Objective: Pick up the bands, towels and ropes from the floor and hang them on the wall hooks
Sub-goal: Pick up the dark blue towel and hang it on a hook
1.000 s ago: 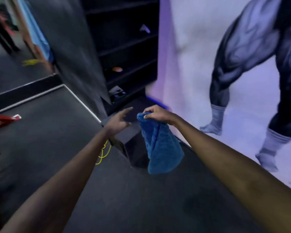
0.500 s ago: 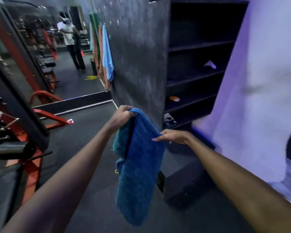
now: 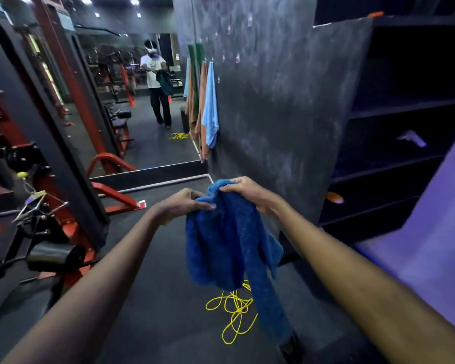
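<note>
A dark blue towel hangs bunched in front of me, held at its top by both hands. My left hand pinches its upper left corner and my right hand grips the top edge. Below it a yellow rope lies in loose loops on the dark floor. On the grey wall ahead, a light blue towel and an orange towel hang from hooks, next to small metal hooks higher up.
A large mirror at the left back reflects a person holding a towel. Red and black gym machines crowd the left side. Dark shelves stand on the right, beside a purple-lit wall.
My view has swung up and left from the floor toward the wall and mirror. The towel passed from right hand to left, and now both hands grip its top.
</note>
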`<state>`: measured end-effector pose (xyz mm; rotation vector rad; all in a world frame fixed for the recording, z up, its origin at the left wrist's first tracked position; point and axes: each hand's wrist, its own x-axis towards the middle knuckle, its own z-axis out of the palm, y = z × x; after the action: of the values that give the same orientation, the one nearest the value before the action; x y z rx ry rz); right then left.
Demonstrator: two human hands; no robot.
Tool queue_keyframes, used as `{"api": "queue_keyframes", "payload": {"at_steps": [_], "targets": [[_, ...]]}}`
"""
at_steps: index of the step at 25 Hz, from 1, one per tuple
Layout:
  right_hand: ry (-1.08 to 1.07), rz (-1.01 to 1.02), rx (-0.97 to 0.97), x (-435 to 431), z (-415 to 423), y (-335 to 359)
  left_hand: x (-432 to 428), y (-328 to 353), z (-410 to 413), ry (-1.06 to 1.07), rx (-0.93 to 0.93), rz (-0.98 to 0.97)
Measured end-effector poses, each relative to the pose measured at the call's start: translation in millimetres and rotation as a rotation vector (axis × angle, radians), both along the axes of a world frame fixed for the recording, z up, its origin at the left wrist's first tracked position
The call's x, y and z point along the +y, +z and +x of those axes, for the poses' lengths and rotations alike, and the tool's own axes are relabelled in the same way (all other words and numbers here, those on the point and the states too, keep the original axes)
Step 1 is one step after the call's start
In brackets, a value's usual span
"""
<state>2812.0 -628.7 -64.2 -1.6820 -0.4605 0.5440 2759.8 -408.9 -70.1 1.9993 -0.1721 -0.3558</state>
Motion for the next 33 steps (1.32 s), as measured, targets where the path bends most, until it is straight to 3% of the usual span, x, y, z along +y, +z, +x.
{"api": "queue_keyframes", "payload": {"at_steps": [3,5,8,11,14,17,20,23,26,29,33], "targets": [[0.134,-0.033,0.065,20.3,46.0,19.5,41.3,-3.8,38.6,0.175,-0.022,-0.368],[0.156,-0.111,0.069,41.0,81.5,28.7,67.3,1.7,70.8,0.118,0.027,-0.496],[0.101,-0.050,0.063,83.2,133.8,42.0,101.1,22.3,126.3,-0.015,0.034,-0.380],[0.088,0.004,0.056,121.0,179.6,61.8,130.4,41.8,189.2,-0.044,-0.144,-0.233],[0.020,-0.001,-0.012,153.7,238.0,74.1,159.3,60.2,255.8,0.068,-0.167,-0.432],[0.035,-0.159,0.005,174.7,298.0,67.6,180.6,66.7,320.8,0.144,-0.170,-0.607],[0.058,-0.225,0.042,188.3,358.4,56.5,195.0,66.5,381.7,0.144,-0.157,-0.593],[0.051,0.012,0.044,206.3,435.0,58.5,224.5,67.3,461.2,0.103,-0.120,-0.599],[-0.004,0.180,0.045,223.8,507.9,70.6,256.1,80.8,538.7,0.019,-0.168,-0.367],[-0.006,0.182,0.027,246.3,570.6,81.5,275.3,92.1,602.9,0.002,-0.231,-0.310],[-0.010,-0.001,-0.022,279.0,663.3,84.1,300.2,86.0,707.5,0.076,-0.253,-0.452]]}}
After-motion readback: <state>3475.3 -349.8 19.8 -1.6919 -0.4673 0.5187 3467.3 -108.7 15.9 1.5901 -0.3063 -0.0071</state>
